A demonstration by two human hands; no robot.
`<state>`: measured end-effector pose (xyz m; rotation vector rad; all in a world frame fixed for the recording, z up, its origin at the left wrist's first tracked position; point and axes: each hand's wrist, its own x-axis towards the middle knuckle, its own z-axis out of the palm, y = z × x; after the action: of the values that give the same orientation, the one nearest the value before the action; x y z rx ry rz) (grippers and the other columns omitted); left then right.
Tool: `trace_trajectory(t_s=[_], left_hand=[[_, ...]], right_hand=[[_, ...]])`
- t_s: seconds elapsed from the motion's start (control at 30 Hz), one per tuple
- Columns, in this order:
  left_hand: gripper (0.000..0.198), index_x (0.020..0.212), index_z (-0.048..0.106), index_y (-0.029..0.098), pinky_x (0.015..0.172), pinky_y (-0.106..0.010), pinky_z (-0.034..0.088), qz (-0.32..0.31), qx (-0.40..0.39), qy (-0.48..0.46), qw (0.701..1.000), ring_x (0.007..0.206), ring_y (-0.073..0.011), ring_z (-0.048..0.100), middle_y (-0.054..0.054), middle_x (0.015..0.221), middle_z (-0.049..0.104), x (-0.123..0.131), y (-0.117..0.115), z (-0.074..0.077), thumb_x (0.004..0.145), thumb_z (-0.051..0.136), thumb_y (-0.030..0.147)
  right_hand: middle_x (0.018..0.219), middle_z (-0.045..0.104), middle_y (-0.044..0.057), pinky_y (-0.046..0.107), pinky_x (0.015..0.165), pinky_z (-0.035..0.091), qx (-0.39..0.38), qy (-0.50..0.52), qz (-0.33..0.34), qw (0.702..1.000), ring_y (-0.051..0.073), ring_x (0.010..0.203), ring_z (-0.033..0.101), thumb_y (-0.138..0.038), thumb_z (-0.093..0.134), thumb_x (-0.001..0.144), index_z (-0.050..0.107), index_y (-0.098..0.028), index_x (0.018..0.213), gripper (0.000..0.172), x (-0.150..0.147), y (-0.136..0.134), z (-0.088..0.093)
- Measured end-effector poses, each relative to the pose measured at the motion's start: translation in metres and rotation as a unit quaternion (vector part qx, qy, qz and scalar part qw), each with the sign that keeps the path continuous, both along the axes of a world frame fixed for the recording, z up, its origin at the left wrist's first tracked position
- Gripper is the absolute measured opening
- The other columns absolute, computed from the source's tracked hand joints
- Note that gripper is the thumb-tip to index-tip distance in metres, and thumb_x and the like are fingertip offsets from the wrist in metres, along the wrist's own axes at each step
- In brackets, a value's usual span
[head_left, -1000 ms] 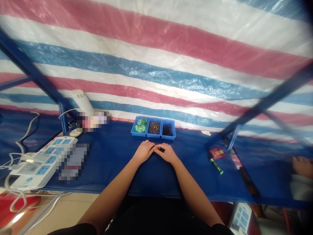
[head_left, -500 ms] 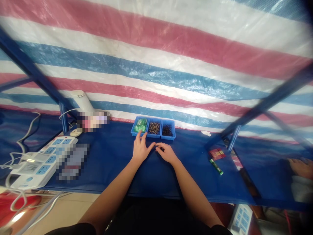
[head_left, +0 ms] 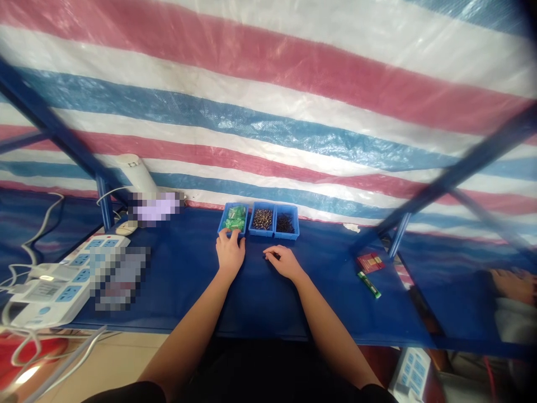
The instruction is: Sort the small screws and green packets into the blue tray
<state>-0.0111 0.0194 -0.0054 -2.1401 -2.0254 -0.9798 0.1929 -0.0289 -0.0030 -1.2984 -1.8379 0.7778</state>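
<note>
Three small blue bins stand in a row at the back of the blue table. The left bin [head_left: 220, 226] holds green packets [head_left: 235, 216], the middle bin [head_left: 262, 233] brass-and-dark small metal parts, and the right bin [head_left: 287, 236] dark screw-like pieces. A narrow gap separates the left bin from the other two. My left hand [head_left: 230, 253] has its fingers hooked over the front wall of the left bin, gripping it. In front of the right bin, my right hand [head_left: 284, 261] is closed with fingertips together. A dark spot shows at those fingers, too small to name.
White power strips with cables [head_left: 69, 282] lie at the left, beside a blurred-out item. Behind them stands a white cylinder [head_left: 138, 174]. A red packet [head_left: 370, 262] and a green stick-shaped packet [head_left: 369, 285] lie right. Another person's hand [head_left: 514, 284] is at the far right.
My left hand has moved left onto the left bin's front wall. That bin has shifted left, away from the middle one. My right hand has stayed nearly in place.
</note>
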Motion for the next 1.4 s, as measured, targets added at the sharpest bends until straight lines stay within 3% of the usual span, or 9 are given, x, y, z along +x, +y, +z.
trace_trajectory(t_s=[0.3, 0.5, 0.6, 0.73, 1.03, 1.2, 1.4], left_hand=[[0.024, 0.109, 0.065, 0.019, 0.087, -0.047, 0.049, -0.034, 0.104, -0.066, 0.992, 0.094, -0.0269, 0.053, -0.016, 0.117, 0.044, -0.005, -0.005, -0.005, 0.088, 0.059, 0.029], [0.019, 0.104, 0.069, 0.021, 0.087, -0.042, 0.048, -0.058, 0.149, -0.04, 0.986, 0.101, -0.0262, 0.049, -0.014, 0.117, 0.045, -0.003, -0.009, -0.007, 0.09, 0.058, 0.027], [0.02, 0.103, 0.071, 0.023, 0.084, -0.041, 0.047, -0.089, 0.158, -0.015, 0.983, 0.101, -0.0264, 0.048, -0.013, 0.117, 0.045, -0.001, -0.011, -0.013, 0.089, 0.057, 0.021], [0.03, 0.104, 0.072, 0.029, 0.088, -0.049, 0.04, -0.103, 0.155, 0.007, 0.983, 0.101, -0.0291, 0.046, -0.012, 0.114, 0.049, 0.001, -0.015, -0.02, 0.086, 0.053, 0.013], [0.034, 0.101, 0.075, 0.035, 0.086, -0.052, 0.039, -0.154, 0.159, 0.004, 0.975, 0.094, -0.0286, 0.046, -0.012, 0.106, 0.055, 0.0, -0.017, -0.027, 0.085, 0.055, 0.013], [0.033, 0.103, 0.075, 0.036, 0.086, -0.048, 0.042, -0.235, 0.134, 0.019, 0.963, 0.09, -0.0249, 0.049, -0.011, 0.102, 0.059, 0.007, -0.022, -0.02, 0.088, 0.052, 0.017], [0.033, 0.105, 0.073, 0.034, 0.089, -0.046, 0.047, -0.312, 0.146, 0.053, 0.937, 0.096, -0.0232, 0.056, -0.008, 0.102, 0.064, 0.009, -0.021, -0.019, 0.093, 0.047, 0.017]], right_hand=[[0.087, 0.073, 0.002, 0.036, 0.084, 0.048, -0.014, 0.014, 0.002, 1.0, 0.02, 0.088, 0.064, -0.026, 0.053, 0.093, 0.071, -0.026, 0.102, 0.02, -0.001, -0.001, 0.003], [0.086, 0.073, 0.002, 0.036, 0.083, 0.048, -0.013, 0.021, -0.006, 1.0, 0.02, 0.087, 0.064, -0.029, 0.055, 0.091, 0.07, -0.026, 0.106, 0.022, -0.001, -0.001, 0.0], [0.092, 0.072, 0.002, 0.034, 0.081, 0.049, -0.021, 0.046, -0.013, 0.999, 0.018, 0.085, 0.064, -0.03, 0.057, 0.089, 0.065, -0.026, 0.119, 0.031, -0.001, 0.0, -0.002], [0.103, 0.071, 0.004, 0.033, 0.079, 0.05, -0.035, 0.084, -0.023, 0.996, 0.016, 0.084, 0.064, -0.03, 0.058, 0.087, 0.052, -0.025, 0.135, 0.048, -0.001, 0.001, -0.004], [0.118, 0.067, 0.007, 0.034, 0.077, 0.052, -0.043, 0.123, -0.025, 0.991, 0.016, 0.081, 0.063, -0.038, 0.06, 0.087, 0.037, -0.029, 0.146, 0.064, 0.0, 0.001, -0.003], [0.133, 0.058, 0.011, 0.037, 0.084, 0.053, -0.055, 0.261, -0.027, 0.963, 0.021, 0.096, 0.066, -0.044, 0.061, 0.087, 0.027, -0.027, 0.151, 0.075, 0.003, 0.007, -0.014], [0.117, 0.066, 0.009, 0.04, 0.085, 0.056, -0.085, 0.377, -0.055, 0.921, 0.025, 0.099, 0.067, -0.051, 0.069, 0.077, 0.027, -0.025, 0.148, 0.087, 0.004, 0.013, -0.014]])
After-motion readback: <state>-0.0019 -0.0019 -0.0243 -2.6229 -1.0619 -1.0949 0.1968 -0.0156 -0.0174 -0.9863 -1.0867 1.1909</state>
